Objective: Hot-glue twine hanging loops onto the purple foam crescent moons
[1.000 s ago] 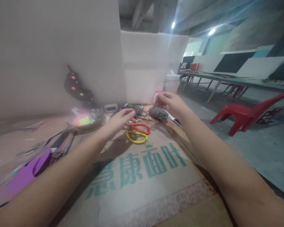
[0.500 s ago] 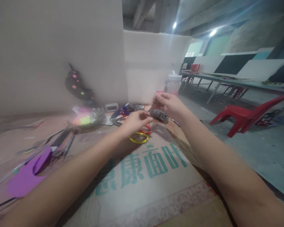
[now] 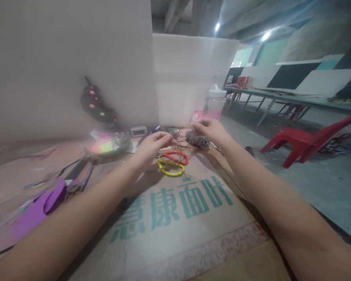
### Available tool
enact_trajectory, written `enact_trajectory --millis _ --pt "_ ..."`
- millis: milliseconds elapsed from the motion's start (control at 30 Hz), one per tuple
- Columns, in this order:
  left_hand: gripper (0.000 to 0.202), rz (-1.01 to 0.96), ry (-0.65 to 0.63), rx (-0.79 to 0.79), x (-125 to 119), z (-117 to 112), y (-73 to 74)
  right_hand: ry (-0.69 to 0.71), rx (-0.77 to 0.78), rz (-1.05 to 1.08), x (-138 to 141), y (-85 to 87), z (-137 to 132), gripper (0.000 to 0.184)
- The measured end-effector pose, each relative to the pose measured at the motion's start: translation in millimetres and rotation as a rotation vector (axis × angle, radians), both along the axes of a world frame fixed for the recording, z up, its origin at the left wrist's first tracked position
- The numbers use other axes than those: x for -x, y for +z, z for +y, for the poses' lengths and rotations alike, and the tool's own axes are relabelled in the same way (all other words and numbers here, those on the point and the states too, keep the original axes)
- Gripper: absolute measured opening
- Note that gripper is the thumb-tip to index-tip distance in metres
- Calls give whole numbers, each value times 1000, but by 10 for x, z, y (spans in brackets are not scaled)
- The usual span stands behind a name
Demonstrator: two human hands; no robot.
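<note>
A wound bundle of grey twine (image 3: 198,140) lies just under my right hand (image 3: 212,130), whose thumb and fingers are pinched together above it. Left of it, my left hand (image 3: 155,146) has its fingertips closed on thin loose strands, blurred where they run between the two hands. A second grey twine bundle (image 3: 169,131) rests behind my left fingers. Scissors (image 3: 172,174) with one yellow and one orange handle lie on the cardboard between my hands; their blades are partly hidden behind my left hand.
Printed cardboard (image 3: 175,234) covers the tabletop. To the left are a purple cut-out piece (image 3: 35,212), several tools and a clear bowl (image 3: 121,145) of bright material. A lidded plastic jar (image 3: 215,102) stands at the back right; a red chair (image 3: 301,142) is beyond the table.
My left hand has drawn back to the left, away from the right hand, uncovering the scissor handles. My right hand has lowered slightly and shifted right.
</note>
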State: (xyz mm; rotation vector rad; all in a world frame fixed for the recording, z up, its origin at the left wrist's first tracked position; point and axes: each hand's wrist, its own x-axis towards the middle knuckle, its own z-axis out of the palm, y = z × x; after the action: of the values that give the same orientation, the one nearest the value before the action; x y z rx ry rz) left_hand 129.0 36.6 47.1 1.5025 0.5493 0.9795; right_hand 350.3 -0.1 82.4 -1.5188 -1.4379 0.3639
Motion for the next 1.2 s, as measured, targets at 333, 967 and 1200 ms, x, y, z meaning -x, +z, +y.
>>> enact_trajectory --millis 333,967,1200 --pt "10 -173 23 396 198 66 76 -48 30 -163 70 -151 86 27" --pt "12 -304 103 233 516 296 596 65 336 -871 14 216 -343 18" --pt "11 -351 96 160 514 300 769 -27 501 -798 -489 413 -544 22"
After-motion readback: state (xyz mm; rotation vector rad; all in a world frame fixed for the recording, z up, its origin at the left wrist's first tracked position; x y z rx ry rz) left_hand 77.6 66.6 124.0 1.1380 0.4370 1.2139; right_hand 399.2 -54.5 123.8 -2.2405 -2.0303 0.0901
